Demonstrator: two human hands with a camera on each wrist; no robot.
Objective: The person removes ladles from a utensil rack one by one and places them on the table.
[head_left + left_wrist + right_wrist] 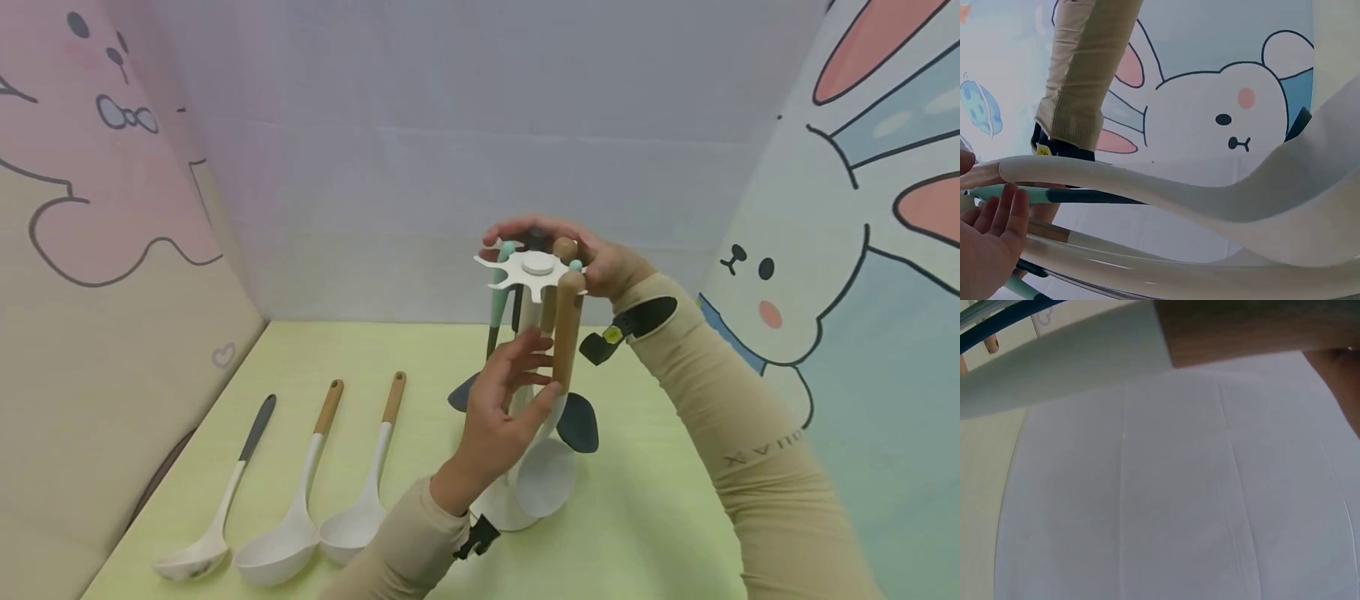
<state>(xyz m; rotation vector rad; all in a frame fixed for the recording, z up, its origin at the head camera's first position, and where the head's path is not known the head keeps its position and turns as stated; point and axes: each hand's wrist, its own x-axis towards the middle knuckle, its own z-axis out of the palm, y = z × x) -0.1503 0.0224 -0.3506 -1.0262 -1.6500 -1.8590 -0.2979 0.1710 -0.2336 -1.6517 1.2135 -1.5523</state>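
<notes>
A white utensil rack [537, 265] carries hanging kitchen tools on its hooked top. On its near right hangs a white ladle [546, 478] with a wooden handle [567, 337]. My left hand [498, 412] is beside that handle, its thumb near the handle's lower end and its fingers spread and loosely bent. In the left wrist view the handle passes between thumb and fingers [1010, 215]. Around the far side of the rack's top curl the fingers of my right hand [566, 237]. A mint handle [500, 283] and dark turner head [577, 423] also show on the rack.
Left of the rack, a slotted spoon [198, 557] with a grey handle and two white ladles, one [277, 550] beside the other [352, 525], lie on the yellow-green table [637, 500]. Printed cloth walls stand at both sides, with a pale cloth [450, 167] behind.
</notes>
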